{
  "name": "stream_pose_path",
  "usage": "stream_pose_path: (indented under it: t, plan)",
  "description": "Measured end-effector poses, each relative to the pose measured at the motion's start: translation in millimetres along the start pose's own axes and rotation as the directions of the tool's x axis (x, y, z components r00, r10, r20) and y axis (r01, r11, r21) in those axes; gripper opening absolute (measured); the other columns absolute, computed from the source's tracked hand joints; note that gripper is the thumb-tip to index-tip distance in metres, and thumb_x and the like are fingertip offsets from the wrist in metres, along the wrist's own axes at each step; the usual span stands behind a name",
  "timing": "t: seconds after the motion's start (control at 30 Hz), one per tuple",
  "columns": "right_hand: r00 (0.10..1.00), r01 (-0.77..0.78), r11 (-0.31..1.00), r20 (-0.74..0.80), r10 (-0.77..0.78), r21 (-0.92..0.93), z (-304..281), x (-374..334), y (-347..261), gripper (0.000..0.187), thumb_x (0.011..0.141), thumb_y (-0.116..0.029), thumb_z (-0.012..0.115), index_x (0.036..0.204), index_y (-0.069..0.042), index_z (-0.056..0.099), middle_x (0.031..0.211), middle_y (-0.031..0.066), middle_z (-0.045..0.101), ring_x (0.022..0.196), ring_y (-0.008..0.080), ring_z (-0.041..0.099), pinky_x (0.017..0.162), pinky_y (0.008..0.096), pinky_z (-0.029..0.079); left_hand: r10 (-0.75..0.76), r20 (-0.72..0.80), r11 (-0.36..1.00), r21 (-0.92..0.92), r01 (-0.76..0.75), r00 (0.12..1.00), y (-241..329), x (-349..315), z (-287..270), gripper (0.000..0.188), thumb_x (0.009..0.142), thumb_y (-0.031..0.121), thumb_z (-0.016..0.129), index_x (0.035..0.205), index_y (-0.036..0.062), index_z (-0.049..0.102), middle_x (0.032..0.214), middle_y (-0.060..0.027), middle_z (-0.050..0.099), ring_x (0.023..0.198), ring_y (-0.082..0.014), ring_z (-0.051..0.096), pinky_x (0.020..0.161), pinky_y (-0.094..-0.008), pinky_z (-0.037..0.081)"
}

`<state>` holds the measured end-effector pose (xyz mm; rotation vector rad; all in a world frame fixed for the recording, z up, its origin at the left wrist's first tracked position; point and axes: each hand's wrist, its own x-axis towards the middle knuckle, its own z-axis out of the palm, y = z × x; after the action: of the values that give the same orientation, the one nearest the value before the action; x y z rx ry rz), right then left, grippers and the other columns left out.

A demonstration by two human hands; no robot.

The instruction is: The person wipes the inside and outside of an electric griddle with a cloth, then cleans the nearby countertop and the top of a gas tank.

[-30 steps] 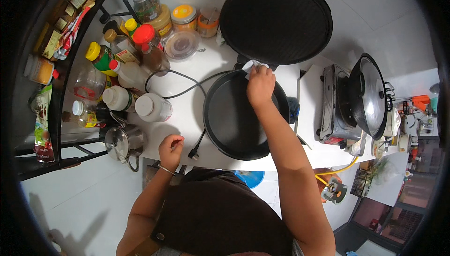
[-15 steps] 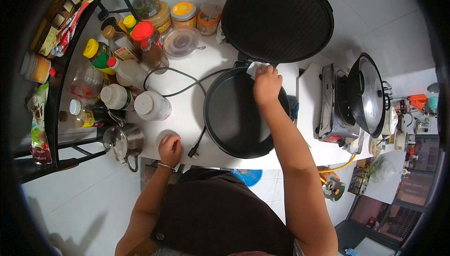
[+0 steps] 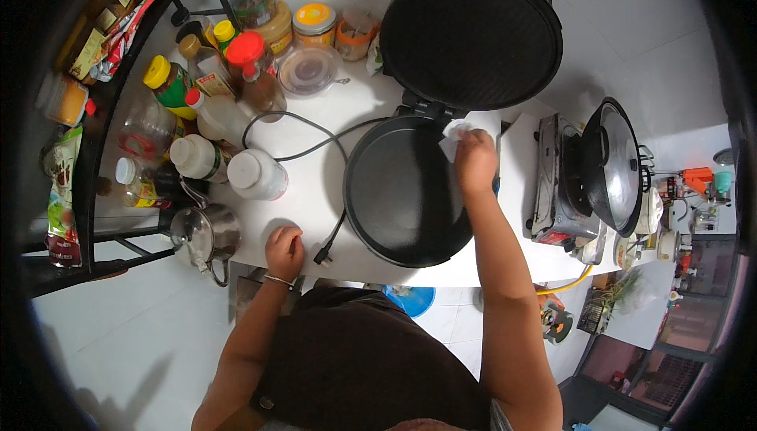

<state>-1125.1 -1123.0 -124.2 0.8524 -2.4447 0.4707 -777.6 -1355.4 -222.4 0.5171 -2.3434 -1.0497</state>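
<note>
A round black electric griddle stands open on the white counter, its lower pan lying flat and its ribbed lid tipped back behind. At the pan's far right rim is my right hand, closed on a crumpled white tissue. Part of the tissue hides under the fingers. My left hand rests by the counter's front edge, fingers curled in with nothing visible in them. Just right of it lies the black plug, whose cord loops across the counter behind the pan.
Several bottles and jars, among them a white tub, crowd the counter's left side near a steel pot and a black rack. A gas stove holding a lidded wok stands right. A blue basin sits below.
My right hand has moved right and a little nearer along the pan's rim with the tissue. My left hand stays in place.
</note>
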Motion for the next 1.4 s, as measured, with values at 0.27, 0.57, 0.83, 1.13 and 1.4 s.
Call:
stream_pose_path:
  t: [0.27,0.57,0.83,1.13,1.4]
  plan:
    - [0.998,-0.024,0.999,-0.051,0.023,-0.034,37.8,16.1,-13.4,0.015,0.076,-0.002,0.055,0.084,-0.003,0.067,0.087,0.0146,0.064,0.086,0.0335,0.061,0.075,0.0416,0.051,0.004,0.043,1.0,0.021,-0.005,0.999,2.4,2.4,-1.1,0.012,0.075,-0.003,0.059,0.086,0.0032,0.06,0.08,-0.0117,0.063,0.074,-0.0307,0.059,0.068,-0.0388,0.048]
    - [0.985,0.144,0.988,0.087,-0.149,0.059,29.2,22.1,-11.0,0.019,0.08,-0.005,0.056,0.091,-0.004,0.07,0.094,0.0129,0.066,0.086,0.0322,0.06,0.08,0.0412,0.049,0.007,0.024,0.999,0.033,-0.007,1.0,3.7,0.0,-0.6,0.011,0.076,-0.003,0.059,0.086,0.0029,0.06,0.079,-0.0111,0.061,0.072,-0.0296,0.058,0.066,-0.0381,0.048]
    - [0.992,0.088,0.996,0.089,-0.088,0.005,31.0,9.6,14.4,0.009,0.074,-0.002,0.056,0.079,-0.003,0.064,0.087,0.0118,0.063,0.083,0.0322,0.059,0.074,0.0396,0.05,0.033,0.012,0.999,0.024,-0.033,0.999,4.4,0.6,-1.0,0.011,0.077,-0.003,0.06,0.086,0.003,0.06,0.08,-0.0116,0.062,0.073,-0.0303,0.058,0.066,-0.0385,0.048]
    - [0.987,0.025,1.0,0.159,-0.023,-0.014,27.4,11.8,10.9,0.009,0.077,-0.001,0.057,0.081,-0.002,0.065,0.09,0.0138,0.063,0.087,0.0329,0.06,0.076,0.0404,0.051,0.085,0.018,0.995,0.046,-0.086,0.996,4.2,2.0,-2.1,0.012,0.076,-0.004,0.06,0.086,0.0021,0.06,0.08,-0.0123,0.06,0.072,-0.0293,0.058,0.066,-0.0361,0.048]
    - [0.988,-0.135,0.981,-0.055,0.144,0.143,19.9,29.1,-6.8,0.007,0.074,0.003,0.058,0.079,0.001,0.062,0.09,0.0206,0.061,0.085,0.0386,0.059,0.075,0.0444,0.05,0.08,0.026,0.996,0.032,-0.081,0.996,2.2,0.5,-2.3,0.013,0.076,-0.005,0.06,0.087,0.002,0.06,0.081,-0.0124,0.06,0.072,-0.0286,0.058,0.066,-0.0357,0.048]
